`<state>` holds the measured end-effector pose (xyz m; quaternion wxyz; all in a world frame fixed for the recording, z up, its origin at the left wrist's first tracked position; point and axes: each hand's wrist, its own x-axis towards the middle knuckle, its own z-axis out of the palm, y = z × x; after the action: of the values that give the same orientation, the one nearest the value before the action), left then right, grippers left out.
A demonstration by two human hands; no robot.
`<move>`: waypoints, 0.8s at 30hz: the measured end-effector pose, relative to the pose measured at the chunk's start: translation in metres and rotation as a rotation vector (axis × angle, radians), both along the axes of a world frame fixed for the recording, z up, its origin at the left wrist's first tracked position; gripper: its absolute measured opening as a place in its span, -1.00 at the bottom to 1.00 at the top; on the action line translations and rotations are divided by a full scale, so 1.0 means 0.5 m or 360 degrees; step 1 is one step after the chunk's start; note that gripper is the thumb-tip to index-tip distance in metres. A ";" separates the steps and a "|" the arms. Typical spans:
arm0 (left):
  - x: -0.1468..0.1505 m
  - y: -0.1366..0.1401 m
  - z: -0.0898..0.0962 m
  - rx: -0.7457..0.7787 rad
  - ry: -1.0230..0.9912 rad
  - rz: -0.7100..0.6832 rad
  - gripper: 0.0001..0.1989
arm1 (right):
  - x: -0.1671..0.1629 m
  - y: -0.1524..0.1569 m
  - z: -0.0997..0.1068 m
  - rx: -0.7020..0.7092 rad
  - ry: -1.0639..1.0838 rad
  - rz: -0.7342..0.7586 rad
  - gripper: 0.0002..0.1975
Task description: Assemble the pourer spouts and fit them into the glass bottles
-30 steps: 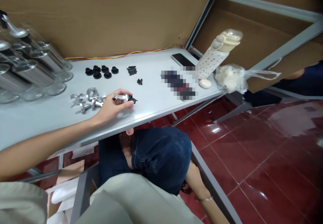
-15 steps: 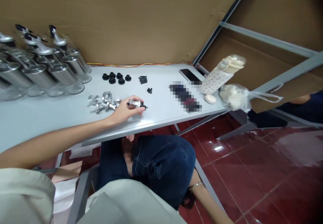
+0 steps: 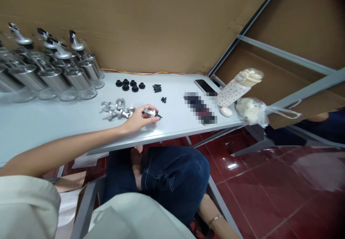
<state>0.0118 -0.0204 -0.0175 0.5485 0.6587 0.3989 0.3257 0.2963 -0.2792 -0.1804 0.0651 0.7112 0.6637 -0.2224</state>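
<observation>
Right forearm (image 3: 223, 226), in the head view, has drawn back slightly beside the knee (image 3: 185, 170) since half a second ago; its hand is hidden, so I cannot tell its grip. Beyond the knee, left arm (image 3: 88, 137) outstretched over the table (image 3: 178, 120), the left hand (image 3: 138, 120) pinches a spout (image 3: 151, 113).

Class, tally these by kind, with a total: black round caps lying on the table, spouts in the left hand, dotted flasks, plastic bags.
Black round caps: 6
Spout in the left hand: 1
Dotted flask: 1
Plastic bag: 1
Total: 9
</observation>
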 end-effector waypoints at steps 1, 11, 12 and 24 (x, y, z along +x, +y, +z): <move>0.000 0.001 -0.001 0.0001 -0.0010 -0.0005 -0.65 | 0.002 -0.006 0.004 -0.0077 -0.0014 0.0004 -0.68; 0.002 -0.003 0.007 0.0022 0.0052 0.0016 -0.67 | -0.025 -0.045 0.035 -0.0813 -0.0125 -0.0047 -0.59; 0.002 -0.003 0.008 0.0024 0.0061 0.0016 -0.68 | -0.029 -0.047 0.033 -0.0826 -0.0151 -0.0073 -0.56; 0.007 0.001 0.006 0.0104 0.0163 0.0080 -0.66 | -0.020 -0.054 0.053 -0.0883 -0.0188 -0.0196 -0.65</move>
<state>0.0151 -0.0198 -0.0147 0.4972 0.6819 0.4320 0.3182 0.2865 -0.3063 -0.1539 0.2822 0.7169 0.5282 -0.3571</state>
